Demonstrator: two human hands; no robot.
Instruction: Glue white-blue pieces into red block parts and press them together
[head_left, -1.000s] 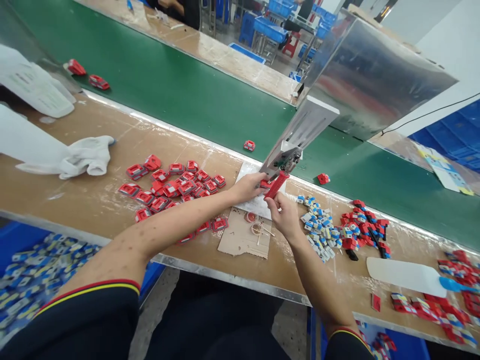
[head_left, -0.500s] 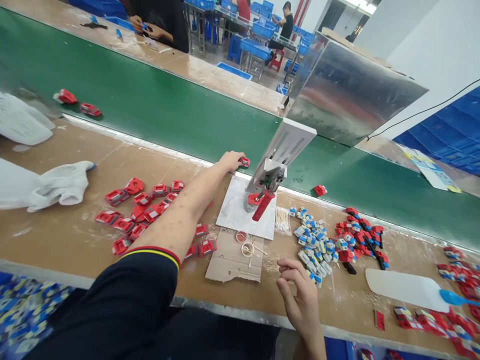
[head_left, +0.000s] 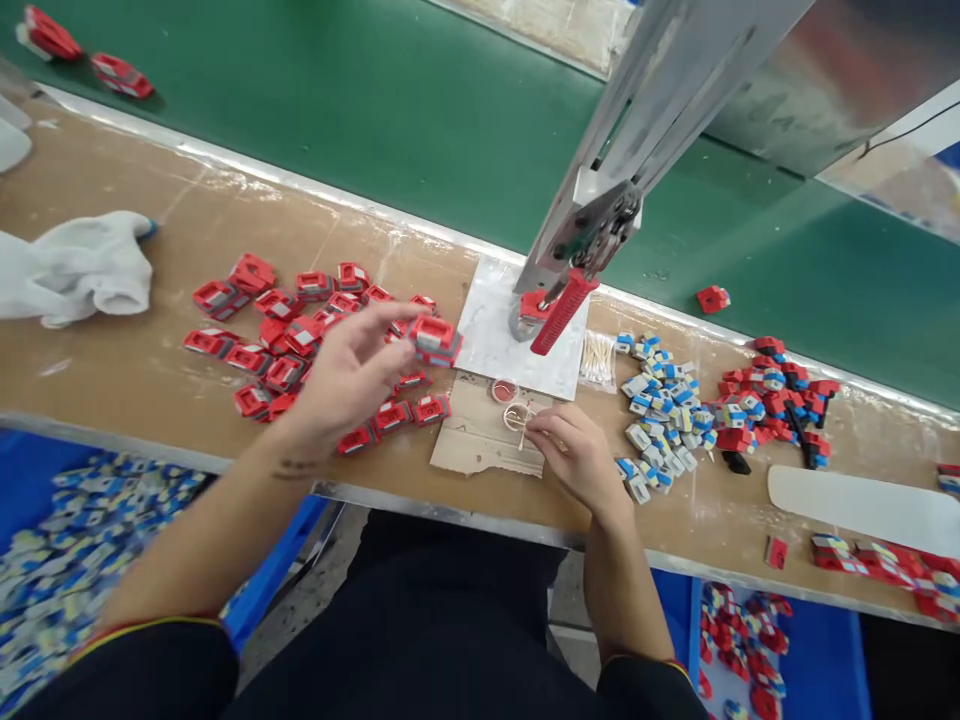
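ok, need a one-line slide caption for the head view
Left hand holds a red part above the bench; right hand pinches a cotton swab by the cardboard.

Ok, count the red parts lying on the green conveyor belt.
3 on the green conveyor belt: two red parts at the far left, and, and one right of the press. More may lie outside the frame.

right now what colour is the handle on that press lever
Red, a ribbed grip on the press handle, seen clearly in the head view.
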